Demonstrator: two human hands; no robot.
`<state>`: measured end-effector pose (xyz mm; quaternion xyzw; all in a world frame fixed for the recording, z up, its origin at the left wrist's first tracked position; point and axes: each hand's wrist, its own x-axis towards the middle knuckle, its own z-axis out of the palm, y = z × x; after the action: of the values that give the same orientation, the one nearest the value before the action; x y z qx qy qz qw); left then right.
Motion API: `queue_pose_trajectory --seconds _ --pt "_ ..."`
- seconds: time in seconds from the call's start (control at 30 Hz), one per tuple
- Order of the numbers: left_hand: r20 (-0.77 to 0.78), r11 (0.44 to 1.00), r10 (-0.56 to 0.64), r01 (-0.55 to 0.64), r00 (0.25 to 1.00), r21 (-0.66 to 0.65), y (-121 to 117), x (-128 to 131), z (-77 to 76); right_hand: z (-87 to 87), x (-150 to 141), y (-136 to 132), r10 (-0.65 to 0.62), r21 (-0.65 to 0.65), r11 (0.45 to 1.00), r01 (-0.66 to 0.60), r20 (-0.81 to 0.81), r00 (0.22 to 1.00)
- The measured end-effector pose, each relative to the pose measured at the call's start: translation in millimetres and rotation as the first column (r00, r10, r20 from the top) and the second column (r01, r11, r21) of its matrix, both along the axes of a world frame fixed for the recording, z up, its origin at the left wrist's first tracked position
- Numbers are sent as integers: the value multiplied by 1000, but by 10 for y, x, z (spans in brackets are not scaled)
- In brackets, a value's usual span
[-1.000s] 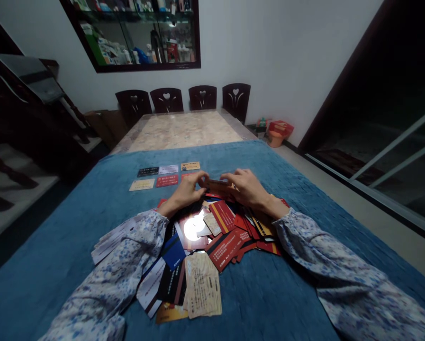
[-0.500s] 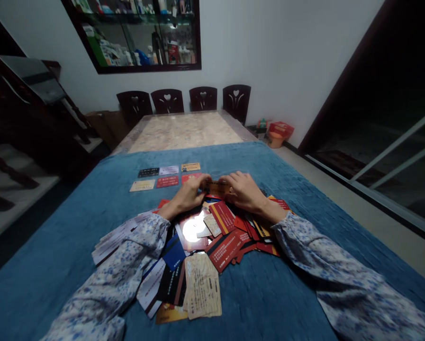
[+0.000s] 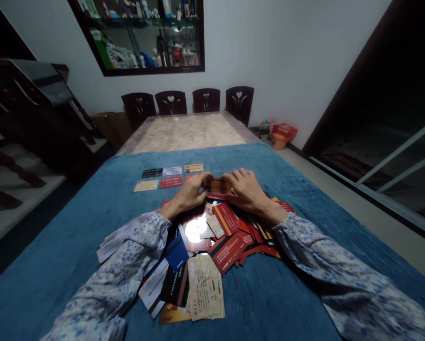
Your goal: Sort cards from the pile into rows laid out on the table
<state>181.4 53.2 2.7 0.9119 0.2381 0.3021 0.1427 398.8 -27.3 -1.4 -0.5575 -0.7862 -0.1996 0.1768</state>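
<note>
Between my two hands, a brownish-gold card [image 3: 217, 185] is held up on edge above the far side of a card heap. My left hand [image 3: 192, 192] has its fingers closed on the card's left end. At the right end, my right hand [image 3: 247, 192] grips it too. Below lies the loose heap of red, blue, black and cream cards, with a red card [image 3: 230, 251] near its middle and a cream card [image 3: 207, 289] at the front. Beyond my left hand, cards lie in two rows, among them a black card [image 3: 152, 173] and a red card [image 3: 170, 182].
A blue cloth [image 3: 286, 293] covers the near part of the table, and the marble-patterned tabletop [image 3: 184, 132] shows beyond it. Several dark chairs [image 3: 171, 103] stand at the far end. On the floor to the right is an orange bucket [image 3: 279, 141].
The brownish-gold card is raised slightly, and more of its face shows between my hands. The whole view has shifted a little. The other cards stay where they lay.
</note>
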Motion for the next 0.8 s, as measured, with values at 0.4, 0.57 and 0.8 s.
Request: queue_pose_trajectory --seconds 0.4,0.57,0.8 --pt "-101 987 45 -29 994 160 174 -108 60 209 6 228 50 -50 998 -46 63 997" --pt "-161 975 130 -97 978 199 287 -171 137 309 -37 376 40 -122 992 -30 82 996" --pt "-276 961 208 -144 938 234 538 -284 209 421 -172 645 26 -232 973 -9 69 997"
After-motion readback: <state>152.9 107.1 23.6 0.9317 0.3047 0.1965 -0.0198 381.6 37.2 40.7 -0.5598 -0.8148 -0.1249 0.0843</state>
